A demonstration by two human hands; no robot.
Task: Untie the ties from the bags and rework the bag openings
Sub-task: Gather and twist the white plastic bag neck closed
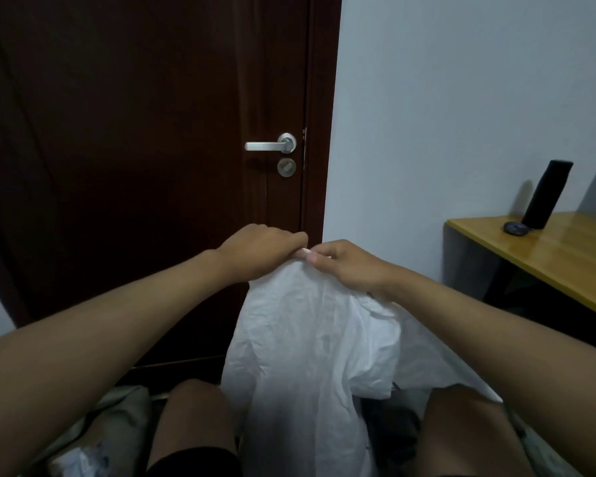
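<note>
So from the head view we've got a white plastic bag (310, 346) held up between our knees, hanging down from its top edge. Our left hand (262, 251) has its grip curled over and clamped on the bunched top of the bag, and our right hand (348, 265) is pinching the same spot from the other side, thumb and fingertips together on the plastic. The hands are touching or near enough, right at the gathered mouth, which is probably where the tie sits, though we can't actually make out a tie or knot, it's hidden under the fingers. Holding it up like this likely lets the weight pull the neck taut so it's easier to pick apart. Behind it all there's a dark door (145, 132) with a metal handle (270, 145), and off to the right a yellow counter (544, 249) with a black cylinder (547, 194) standing on it.
</note>
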